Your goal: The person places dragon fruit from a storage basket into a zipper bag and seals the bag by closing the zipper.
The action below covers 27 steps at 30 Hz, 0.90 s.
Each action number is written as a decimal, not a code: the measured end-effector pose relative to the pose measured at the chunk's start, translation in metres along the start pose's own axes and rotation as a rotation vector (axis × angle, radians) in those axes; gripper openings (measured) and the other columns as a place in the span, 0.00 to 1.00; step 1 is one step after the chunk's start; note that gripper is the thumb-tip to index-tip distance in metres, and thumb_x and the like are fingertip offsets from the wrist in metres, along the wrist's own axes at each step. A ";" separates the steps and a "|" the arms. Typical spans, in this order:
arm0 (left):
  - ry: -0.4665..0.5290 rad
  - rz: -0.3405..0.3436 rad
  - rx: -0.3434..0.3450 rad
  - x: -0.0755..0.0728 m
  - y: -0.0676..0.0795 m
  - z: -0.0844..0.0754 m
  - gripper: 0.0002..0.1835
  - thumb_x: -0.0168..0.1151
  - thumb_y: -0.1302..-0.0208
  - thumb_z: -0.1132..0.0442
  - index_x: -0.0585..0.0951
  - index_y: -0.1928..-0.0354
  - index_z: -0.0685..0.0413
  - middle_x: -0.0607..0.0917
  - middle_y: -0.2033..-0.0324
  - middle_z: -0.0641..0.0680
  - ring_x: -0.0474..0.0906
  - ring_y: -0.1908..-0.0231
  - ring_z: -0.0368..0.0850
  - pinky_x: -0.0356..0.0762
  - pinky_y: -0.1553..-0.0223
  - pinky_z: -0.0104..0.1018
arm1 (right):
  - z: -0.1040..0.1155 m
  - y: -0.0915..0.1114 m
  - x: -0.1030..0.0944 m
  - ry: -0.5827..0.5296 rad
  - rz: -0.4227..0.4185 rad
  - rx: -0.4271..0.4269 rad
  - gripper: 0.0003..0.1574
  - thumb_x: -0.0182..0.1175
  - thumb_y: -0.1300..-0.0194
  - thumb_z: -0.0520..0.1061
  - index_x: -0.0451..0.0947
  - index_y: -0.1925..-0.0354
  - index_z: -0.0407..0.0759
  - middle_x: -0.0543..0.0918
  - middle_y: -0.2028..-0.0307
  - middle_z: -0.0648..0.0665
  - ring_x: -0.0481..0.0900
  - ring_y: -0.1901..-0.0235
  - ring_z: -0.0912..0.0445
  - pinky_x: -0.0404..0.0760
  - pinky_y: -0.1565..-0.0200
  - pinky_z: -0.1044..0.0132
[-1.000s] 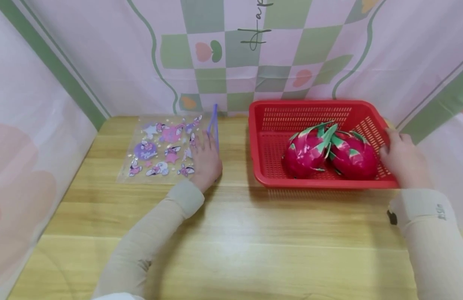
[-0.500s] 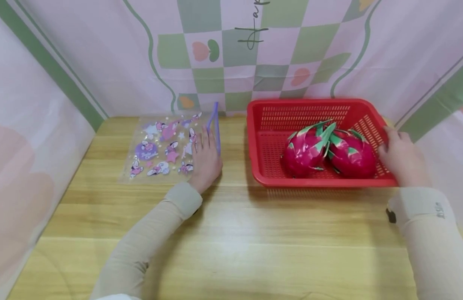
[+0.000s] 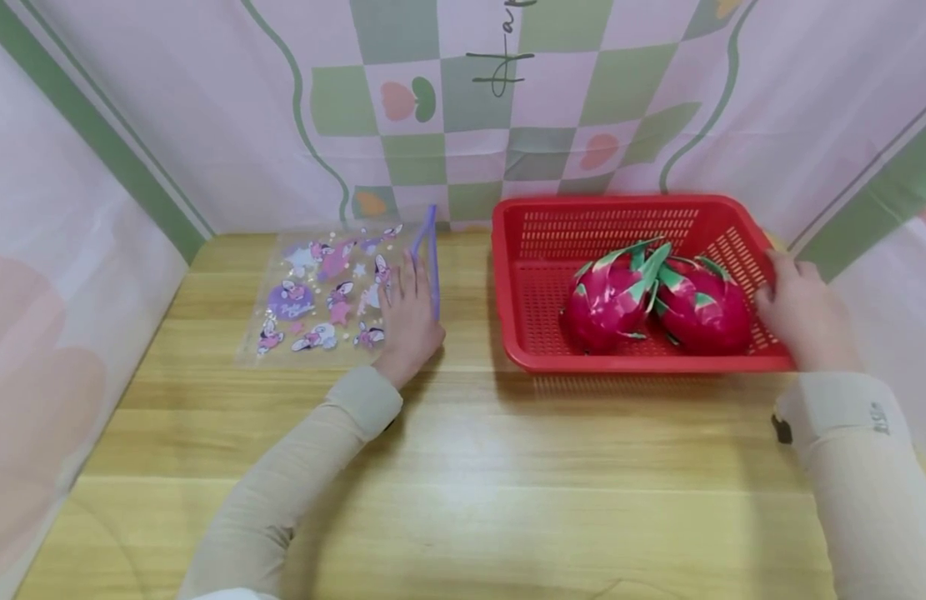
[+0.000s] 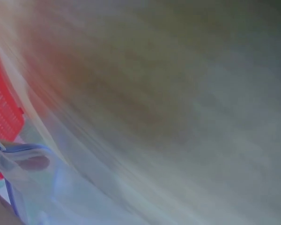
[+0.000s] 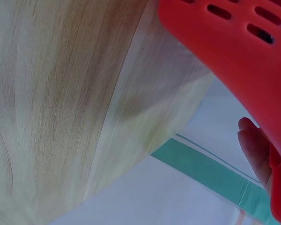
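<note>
A clear zip bag point(image 3: 312, 300) printed with pink and purple cartoon figures lies flat at the table's left, its purple zip edge point(image 3: 434, 275) toward the basket. My left hand point(image 3: 410, 325) rests on the bag near that edge, fingers straight and spread. In the left wrist view the clear film point(image 4: 98, 197) fills much of the picture, blurred. A red plastic basket point(image 3: 511, 317) stands at the right with two dragon fruits, one on the left point(image 3: 605, 308) and one on the right point(image 3: 706, 317). My right hand point(image 3: 808, 321) grips the basket's right rim; its fingertips point(image 5: 248, 136) show under the rim.
Both objects sit near the back of a wooden table point(image 3: 493, 492). A printed cloth with a green check pattern point(image 3: 478, 92) hangs right behind them. More cloth point(image 3: 65, 275) flanks the left side.
Hardly anything differs. The whole head view shifts slightly, while both hands stay on the bag and the basket rim.
</note>
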<state>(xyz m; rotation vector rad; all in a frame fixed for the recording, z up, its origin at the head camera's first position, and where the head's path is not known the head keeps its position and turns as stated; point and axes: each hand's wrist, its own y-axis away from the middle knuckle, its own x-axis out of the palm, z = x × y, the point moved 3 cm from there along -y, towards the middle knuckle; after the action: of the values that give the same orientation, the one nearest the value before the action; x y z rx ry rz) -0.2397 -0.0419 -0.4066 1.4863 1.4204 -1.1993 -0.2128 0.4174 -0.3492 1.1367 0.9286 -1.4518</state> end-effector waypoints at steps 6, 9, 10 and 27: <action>0.059 -0.001 -0.018 -0.006 -0.001 0.000 0.59 0.65 0.51 0.63 0.35 0.25 0.60 0.30 0.25 0.59 0.35 0.25 0.62 0.31 0.26 0.59 | 0.000 -0.001 0.000 0.005 0.003 0.003 0.41 0.41 0.30 0.45 0.38 0.26 0.37 0.56 0.40 0.17 0.58 0.45 0.22 0.62 0.49 0.24; 0.079 0.005 -0.022 -0.008 -0.001 0.001 0.59 0.65 0.50 0.61 0.34 0.26 0.60 0.29 0.25 0.59 0.34 0.25 0.61 0.30 0.26 0.59 | 0.000 -0.001 0.000 0.005 0.005 -0.001 0.41 0.41 0.30 0.44 0.38 0.26 0.36 0.56 0.40 0.16 0.58 0.45 0.22 0.63 0.49 0.24; 0.084 0.007 -0.023 -0.009 -0.001 0.001 0.59 0.66 0.50 0.61 0.34 0.26 0.60 0.28 0.26 0.59 0.33 0.25 0.61 0.30 0.26 0.59 | 0.000 -0.001 0.000 0.006 0.005 -0.003 0.41 0.41 0.30 0.44 0.38 0.26 0.36 0.57 0.41 0.16 0.58 0.45 0.22 0.63 0.49 0.24; 0.015 -0.028 0.035 -0.012 0.004 -0.001 0.45 0.55 0.38 0.70 0.40 0.27 0.67 0.35 0.26 0.68 0.37 0.26 0.63 0.42 0.26 0.54 | 0.000 0.001 0.000 -0.006 0.006 0.010 0.41 0.41 0.29 0.45 0.37 0.25 0.37 0.56 0.40 0.17 0.59 0.44 0.22 0.62 0.48 0.24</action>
<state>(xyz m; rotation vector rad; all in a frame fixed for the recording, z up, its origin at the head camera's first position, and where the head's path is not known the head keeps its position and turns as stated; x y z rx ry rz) -0.2350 -0.0450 -0.3953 1.5073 1.4407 -1.2385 -0.2116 0.4168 -0.3490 1.1406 0.9140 -1.4557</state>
